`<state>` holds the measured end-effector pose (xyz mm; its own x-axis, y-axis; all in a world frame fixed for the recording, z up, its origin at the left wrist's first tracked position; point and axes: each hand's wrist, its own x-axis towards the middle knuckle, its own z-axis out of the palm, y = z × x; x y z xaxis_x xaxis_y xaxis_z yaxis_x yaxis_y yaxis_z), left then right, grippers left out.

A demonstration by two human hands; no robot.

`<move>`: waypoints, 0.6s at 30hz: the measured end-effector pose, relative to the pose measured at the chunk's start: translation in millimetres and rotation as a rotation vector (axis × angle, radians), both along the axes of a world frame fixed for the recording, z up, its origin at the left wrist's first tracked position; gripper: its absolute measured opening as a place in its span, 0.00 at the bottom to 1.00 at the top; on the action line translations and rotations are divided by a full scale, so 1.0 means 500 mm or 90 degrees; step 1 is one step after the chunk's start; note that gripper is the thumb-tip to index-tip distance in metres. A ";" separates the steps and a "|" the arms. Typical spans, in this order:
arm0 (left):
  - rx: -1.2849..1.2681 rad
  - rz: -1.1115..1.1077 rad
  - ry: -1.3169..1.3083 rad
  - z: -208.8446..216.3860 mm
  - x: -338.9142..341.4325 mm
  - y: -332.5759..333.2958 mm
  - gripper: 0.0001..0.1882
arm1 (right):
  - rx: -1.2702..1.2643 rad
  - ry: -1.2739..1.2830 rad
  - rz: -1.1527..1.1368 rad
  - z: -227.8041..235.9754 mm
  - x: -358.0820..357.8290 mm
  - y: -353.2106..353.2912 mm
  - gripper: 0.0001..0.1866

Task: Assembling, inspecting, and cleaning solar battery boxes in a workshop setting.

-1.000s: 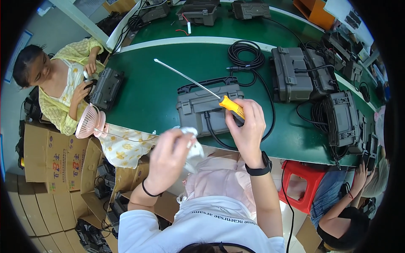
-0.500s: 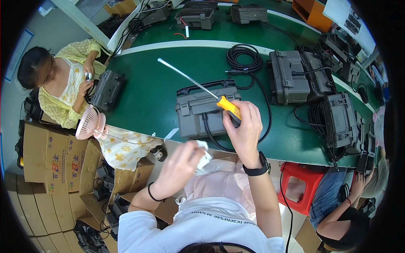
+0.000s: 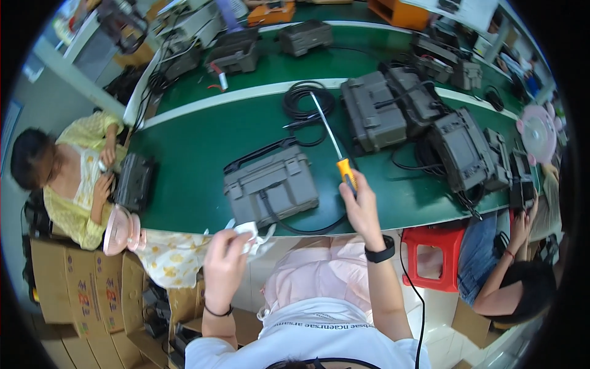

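Note:
My right hand (image 3: 364,212) is closed round the orange-and-black handle of a long screwdriver (image 3: 327,128), whose shaft points away from me over the green table. Crumpled white tissue (image 3: 253,237) is pinched in my left hand (image 3: 226,257), just off the table's near edge. Between and beyond my hands lies a grey plastic case (image 3: 270,187) with a dark carry handle on its far side. From its front a black cable (image 3: 307,232) curves along the table edge to the right. Neither hand touches the case.
A coil of black cable (image 3: 301,101) lies beyond the case. More grey cases (image 3: 373,114) crowd the right side. At left a co-worker (image 3: 74,178) handles another case (image 3: 134,181) beside a pink fan (image 3: 121,230). A red stool (image 3: 432,258) stands below the table at right, near another person.
My view has turned to the right. The screwdriver has swung from pointing far left to nearly straight away from me. My left hand has moved left and away from my body with the tissue.

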<state>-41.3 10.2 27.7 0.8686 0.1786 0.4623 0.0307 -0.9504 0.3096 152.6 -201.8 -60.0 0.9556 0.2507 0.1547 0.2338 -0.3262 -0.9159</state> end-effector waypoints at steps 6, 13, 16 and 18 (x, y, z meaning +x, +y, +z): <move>-0.171 0.021 -0.253 0.024 0.041 -0.043 0.14 | 0.334 0.234 0.202 0.108 -0.118 0.017 0.17; -0.166 -0.221 -0.075 0.070 0.172 -0.116 0.12 | 0.205 0.004 0.054 0.134 -0.094 -0.027 0.23; -0.225 -0.074 -0.172 0.044 0.150 -0.057 0.13 | 0.043 -0.157 -0.141 0.145 -0.047 -0.086 0.18; -0.221 0.040 -0.169 0.015 0.135 -0.019 0.20 | -0.016 -0.281 -0.232 0.127 -0.017 -0.133 0.18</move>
